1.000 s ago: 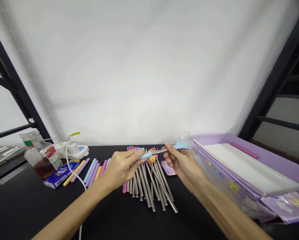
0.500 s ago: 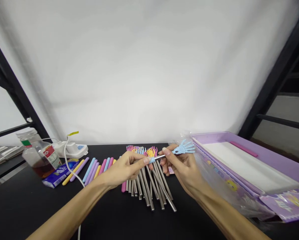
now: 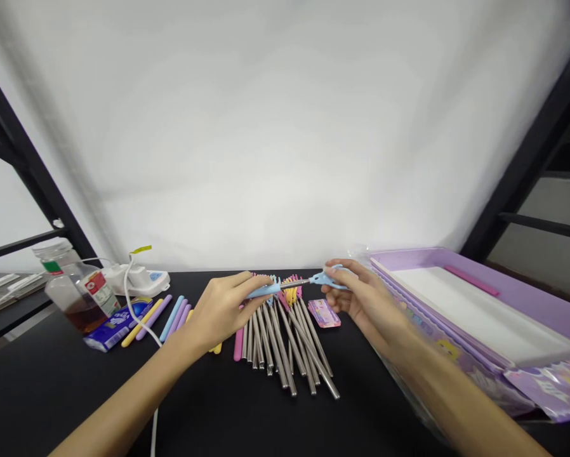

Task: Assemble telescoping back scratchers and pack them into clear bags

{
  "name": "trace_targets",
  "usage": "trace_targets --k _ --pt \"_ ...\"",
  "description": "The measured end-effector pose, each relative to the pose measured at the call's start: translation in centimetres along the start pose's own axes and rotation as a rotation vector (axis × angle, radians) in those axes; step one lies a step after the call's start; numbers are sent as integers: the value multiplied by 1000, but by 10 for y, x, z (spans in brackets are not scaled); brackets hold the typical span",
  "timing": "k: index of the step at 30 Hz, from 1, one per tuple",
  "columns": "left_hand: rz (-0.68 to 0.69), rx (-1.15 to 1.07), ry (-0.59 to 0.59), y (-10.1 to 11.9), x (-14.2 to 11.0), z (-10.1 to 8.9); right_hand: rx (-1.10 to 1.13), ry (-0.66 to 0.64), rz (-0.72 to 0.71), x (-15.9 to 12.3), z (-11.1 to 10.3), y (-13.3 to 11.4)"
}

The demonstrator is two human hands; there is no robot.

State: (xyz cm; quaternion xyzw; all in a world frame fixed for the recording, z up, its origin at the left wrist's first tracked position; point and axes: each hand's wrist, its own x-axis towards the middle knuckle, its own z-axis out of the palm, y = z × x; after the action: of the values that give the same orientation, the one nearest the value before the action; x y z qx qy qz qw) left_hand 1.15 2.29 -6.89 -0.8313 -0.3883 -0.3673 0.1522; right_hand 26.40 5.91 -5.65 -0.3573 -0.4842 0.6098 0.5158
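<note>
A light-blue back scratcher [image 3: 297, 284] with a metal shaft is stretched between my two hands, above a pile. My left hand [image 3: 221, 311] is closed round its blue handle [image 3: 266, 291]. Fingers of my right hand [image 3: 361, 295] pinch the blue hand-shaped head [image 3: 322, 278] and partly hide it. Beneath them lie several back scratcher shafts [image 3: 270, 349], bare metal tubes with pink, yellow and blue claw heads [image 3: 291, 296] at the far end. A pink handle [image 3: 238, 343] lies along the pile's left side. More coloured handles [image 3: 174, 320] lie in a row to the left, partly behind my left arm.
On the right stands a purple display box [image 3: 409, 259] in clear plastic, with a pink strip [image 3: 470, 280] inside. A small pink card pack [image 3: 324, 313] lies near my right hand. At left are a bottle of brown liquid [image 3: 80, 292], blue packet [image 3: 116, 329], power strip [image 3: 154, 284] and white cable [image 3: 139, 322].
My right hand has shifted from the metal shaft to the claw head. My left hand has moved left and down, and more of the blue handle shows. The pink card pack is now uncovered.
</note>
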Motion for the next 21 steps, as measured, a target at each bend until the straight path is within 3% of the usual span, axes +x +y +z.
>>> trace_targets --k 3,6,9,12,16,21 --pt "161 203 32 -3 1 -2 -364 -182 7 -2 -4 -8" --pt "279 265 83 -2 3 -2 -601 -389 -14 -6 -7 -17" --pt "323 280 91 0 4 1 -751 -446 -155 -6 -10 -23" --pt "311 271 61 3 4 5 -863 -449 -297 -3 -12 -25" --pt "245 200 31 6 6 9 -914 -446 -370 2 -13 -22" --pt "78 -62 -143 13 9 7 -952 -475 -476 6 -14 -15"
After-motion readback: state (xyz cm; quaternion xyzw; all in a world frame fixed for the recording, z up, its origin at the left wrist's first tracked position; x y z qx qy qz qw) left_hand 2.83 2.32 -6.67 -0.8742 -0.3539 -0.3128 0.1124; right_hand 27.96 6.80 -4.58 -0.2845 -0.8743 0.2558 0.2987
